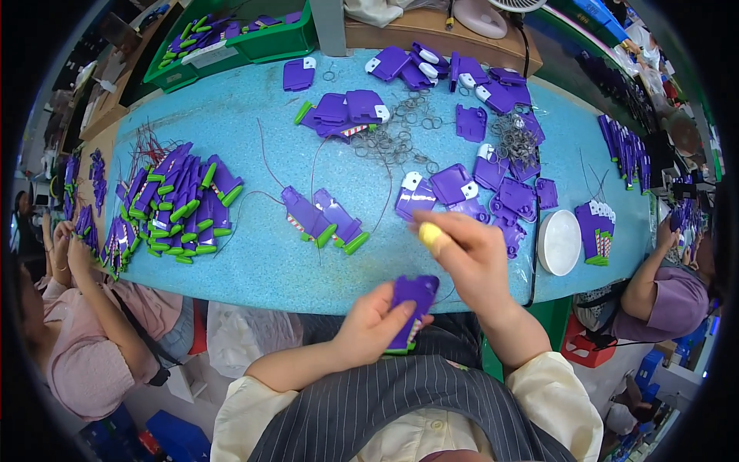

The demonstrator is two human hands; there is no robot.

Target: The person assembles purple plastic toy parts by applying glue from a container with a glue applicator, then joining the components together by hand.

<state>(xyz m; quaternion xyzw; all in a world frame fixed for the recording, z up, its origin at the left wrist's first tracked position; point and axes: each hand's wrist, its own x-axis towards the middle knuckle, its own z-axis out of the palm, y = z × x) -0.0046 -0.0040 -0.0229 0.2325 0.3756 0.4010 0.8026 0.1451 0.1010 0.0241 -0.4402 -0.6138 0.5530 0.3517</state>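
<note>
Open lane, eight o'clock from view centre
I'm seeing bare tabletop (273,279); piled pieces (175,202) are blocking nine, a bowl (560,242) three.

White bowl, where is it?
The white bowl is right of centre in the head view, on the blue table, just left of white-topped purple pieces.

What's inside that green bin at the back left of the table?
Purple plastic pieces, some with bright green ends, lie in the green bin. Whatever sits beneath the top ones is covered, so I can't tell.
</note>
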